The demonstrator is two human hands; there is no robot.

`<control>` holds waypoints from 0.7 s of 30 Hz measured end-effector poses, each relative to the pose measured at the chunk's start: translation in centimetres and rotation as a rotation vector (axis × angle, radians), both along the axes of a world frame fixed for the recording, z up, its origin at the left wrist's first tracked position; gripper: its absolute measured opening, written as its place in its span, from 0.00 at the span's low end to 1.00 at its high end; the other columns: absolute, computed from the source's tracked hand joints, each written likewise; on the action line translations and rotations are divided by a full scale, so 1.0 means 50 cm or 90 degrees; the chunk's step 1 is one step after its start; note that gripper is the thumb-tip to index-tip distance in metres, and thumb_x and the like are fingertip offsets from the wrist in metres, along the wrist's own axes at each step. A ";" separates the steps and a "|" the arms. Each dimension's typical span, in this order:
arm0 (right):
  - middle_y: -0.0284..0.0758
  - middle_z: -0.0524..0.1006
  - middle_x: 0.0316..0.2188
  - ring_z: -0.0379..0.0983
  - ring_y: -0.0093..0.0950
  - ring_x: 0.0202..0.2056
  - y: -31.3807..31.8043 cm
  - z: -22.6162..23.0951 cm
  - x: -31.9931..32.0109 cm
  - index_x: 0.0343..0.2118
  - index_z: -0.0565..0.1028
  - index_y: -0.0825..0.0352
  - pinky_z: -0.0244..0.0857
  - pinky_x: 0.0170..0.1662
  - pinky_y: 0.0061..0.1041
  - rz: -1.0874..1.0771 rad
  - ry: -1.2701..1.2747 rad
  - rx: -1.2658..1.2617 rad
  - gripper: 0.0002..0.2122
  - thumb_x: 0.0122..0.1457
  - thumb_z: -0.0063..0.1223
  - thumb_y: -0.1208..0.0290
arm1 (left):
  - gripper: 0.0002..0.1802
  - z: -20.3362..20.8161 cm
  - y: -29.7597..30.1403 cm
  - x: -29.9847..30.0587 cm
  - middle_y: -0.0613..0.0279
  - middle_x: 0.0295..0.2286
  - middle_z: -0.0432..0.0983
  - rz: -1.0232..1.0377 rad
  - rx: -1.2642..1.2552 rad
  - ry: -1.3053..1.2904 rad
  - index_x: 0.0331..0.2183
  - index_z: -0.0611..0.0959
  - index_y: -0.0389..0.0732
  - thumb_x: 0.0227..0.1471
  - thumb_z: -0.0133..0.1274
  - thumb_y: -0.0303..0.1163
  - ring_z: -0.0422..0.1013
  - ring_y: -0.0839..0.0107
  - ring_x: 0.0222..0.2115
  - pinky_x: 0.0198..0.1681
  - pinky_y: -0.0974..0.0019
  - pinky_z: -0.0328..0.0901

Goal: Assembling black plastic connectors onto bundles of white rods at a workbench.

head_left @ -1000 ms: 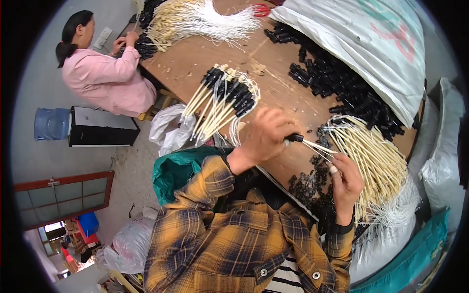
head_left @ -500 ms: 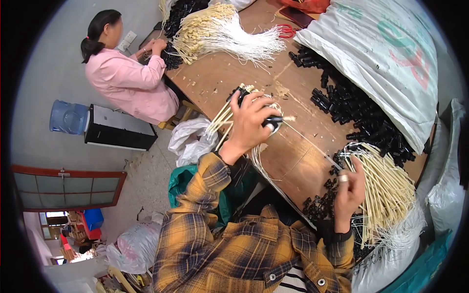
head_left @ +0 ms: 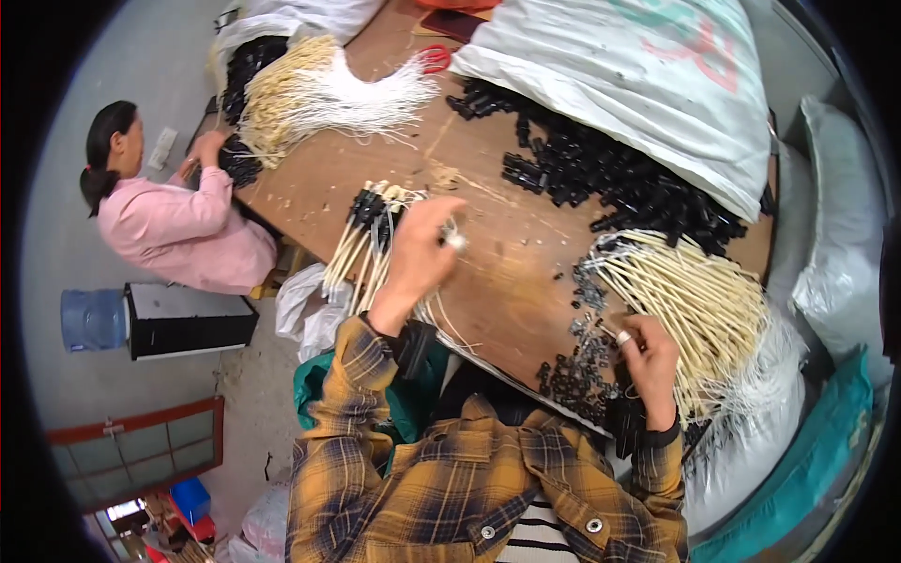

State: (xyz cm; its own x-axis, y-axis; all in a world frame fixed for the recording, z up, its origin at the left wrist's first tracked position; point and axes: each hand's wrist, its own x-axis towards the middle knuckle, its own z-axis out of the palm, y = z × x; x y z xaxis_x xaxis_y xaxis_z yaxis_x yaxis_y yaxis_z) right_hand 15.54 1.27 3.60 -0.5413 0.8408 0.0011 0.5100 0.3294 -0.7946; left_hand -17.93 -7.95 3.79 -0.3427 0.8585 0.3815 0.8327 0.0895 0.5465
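Observation:
My left hand (head_left: 419,251) is over the tabletop beside a bunch of cream cords with black tubular sleeves (head_left: 368,218). Its fingers are loosely bent and apart, slightly blurred, with no sleeve visible in them; a whitish wrap is around one finger. My right hand (head_left: 649,361), with a ring on one finger, is closed in a pinch at the edge of a pile of small dark clips (head_left: 582,368). What its fingertips hold is too small to make out. Right beside it lies a big bundle of cream cords with white thread ends (head_left: 690,314).
Many black sleeves (head_left: 619,188) spill from a large white sack (head_left: 619,84) on the wooden table (head_left: 497,281). Another cord bundle (head_left: 291,94) and red-handled scissors (head_left: 435,59) lie at the far left. A person in pink (head_left: 178,225) works there. White and teal sacks (head_left: 798,497) stand at right.
The view has shifted to the right. The black sleeve and cord in my left hand are no longer seen there. My right hand has moved down to the clips.

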 end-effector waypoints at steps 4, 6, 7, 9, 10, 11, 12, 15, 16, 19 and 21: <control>0.39 0.73 0.29 0.72 0.42 0.30 0.021 0.006 0.063 0.32 0.74 0.63 0.64 0.30 0.37 -0.075 -0.256 0.293 0.10 0.44 0.58 0.77 | 0.23 -0.051 0.139 0.042 0.52 0.43 0.75 -0.073 -0.056 -0.004 0.44 0.79 0.41 0.41 0.51 0.20 0.70 0.54 0.44 0.49 0.59 0.65; 0.39 0.73 0.28 0.72 0.42 0.29 0.021 0.001 0.080 0.32 0.74 0.63 0.64 0.30 0.37 -0.065 -0.312 0.276 0.10 0.44 0.58 0.77 | 0.20 -0.112 0.187 0.015 0.54 0.41 0.76 -0.002 -0.003 0.124 0.39 0.80 0.41 0.39 0.52 0.19 0.70 0.54 0.43 0.45 0.57 0.66; 0.39 0.73 0.27 0.71 0.42 0.29 0.023 -0.009 0.095 0.32 0.73 0.63 0.63 0.30 0.38 -0.065 -0.371 0.253 0.10 0.44 0.58 0.77 | 0.20 -0.108 0.204 0.029 0.54 0.41 0.76 -0.019 0.002 0.118 0.39 0.80 0.41 0.39 0.52 0.19 0.70 0.54 0.43 0.45 0.57 0.66; 0.38 0.74 0.28 0.71 0.42 0.28 0.025 -0.025 0.118 0.35 0.75 0.62 0.62 0.30 0.36 -0.064 -0.367 0.221 0.12 0.45 0.59 0.76 | 0.17 -0.098 0.228 0.047 0.56 0.37 0.76 0.007 -0.161 0.122 0.35 0.78 0.42 0.37 0.52 0.19 0.70 0.53 0.40 0.41 0.54 0.66; 0.38 0.74 0.28 0.71 0.42 0.28 0.026 -0.026 0.118 0.34 0.74 0.63 0.62 0.29 0.36 -0.062 -0.325 0.242 0.11 0.46 0.58 0.76 | 0.15 -0.106 0.225 0.049 0.57 0.32 0.75 -0.013 -0.162 0.113 0.33 0.77 0.42 0.37 0.53 0.19 0.69 0.53 0.38 0.37 0.54 0.65; 0.38 0.74 0.28 0.71 0.42 0.28 0.027 -0.025 0.114 0.33 0.74 0.63 0.62 0.29 0.36 -0.058 -0.281 0.263 0.09 0.46 0.58 0.76 | 0.15 -0.114 0.217 0.049 0.57 0.32 0.75 -0.016 -0.163 0.113 0.33 0.77 0.42 0.37 0.53 0.19 0.69 0.53 0.38 0.37 0.54 0.65; 0.38 0.74 0.30 0.71 0.41 0.31 0.031 -0.020 0.109 0.31 0.73 0.64 0.61 0.32 0.35 -0.061 -0.267 0.282 0.08 0.47 0.57 0.76 | 0.15 -0.122 0.202 0.052 0.57 0.32 0.75 -0.014 -0.153 0.070 0.33 0.77 0.42 0.37 0.54 0.20 0.70 0.54 0.37 0.38 0.55 0.65; 0.36 0.75 0.33 0.71 0.38 0.35 0.062 -0.001 0.083 0.31 0.73 0.65 0.60 0.37 0.34 -0.046 -0.204 0.430 0.07 0.48 0.57 0.75 | 0.15 -0.118 0.161 0.088 0.54 0.29 0.75 -0.050 -0.123 -0.012 0.35 0.77 0.42 0.40 0.55 0.22 0.71 0.57 0.35 0.39 0.58 0.66; 0.35 0.74 0.33 0.70 0.37 0.36 0.064 0.004 0.077 0.31 0.73 0.65 0.58 0.39 0.33 -0.034 -0.188 0.394 0.08 0.48 0.58 0.74 | 0.14 -0.103 0.142 0.111 0.54 0.29 0.75 -0.091 -0.120 -0.030 0.36 0.77 0.42 0.41 0.54 0.23 0.71 0.57 0.34 0.39 0.58 0.66; 0.35 0.72 0.29 0.70 0.37 0.34 0.048 0.021 0.070 0.29 0.72 0.65 0.58 0.38 0.33 0.006 -0.314 0.276 0.08 0.47 0.58 0.74 | 0.14 -0.065 0.098 0.182 0.56 0.30 0.75 -0.229 -0.197 -0.154 0.37 0.77 0.44 0.43 0.53 0.24 0.72 0.59 0.32 0.38 0.59 0.66; 0.36 0.71 0.27 0.69 0.37 0.33 0.041 -0.018 0.074 0.27 0.71 0.65 0.58 0.37 0.33 0.012 -0.360 0.270 0.08 0.44 0.59 0.75 | 0.14 -0.072 0.088 0.221 0.56 0.31 0.74 -0.269 -0.214 -0.246 0.36 0.77 0.41 0.43 0.52 0.23 0.71 0.62 0.35 0.39 0.63 0.65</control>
State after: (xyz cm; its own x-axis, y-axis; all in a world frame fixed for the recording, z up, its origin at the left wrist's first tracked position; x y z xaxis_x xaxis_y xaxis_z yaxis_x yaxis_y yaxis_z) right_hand 19.24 3.31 2.69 -0.5694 0.8210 0.0409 0.7985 0.5642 -0.2101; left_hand -6.86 -3.55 0.21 -0.0082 0.9999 -0.0127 0.5835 0.0151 0.8120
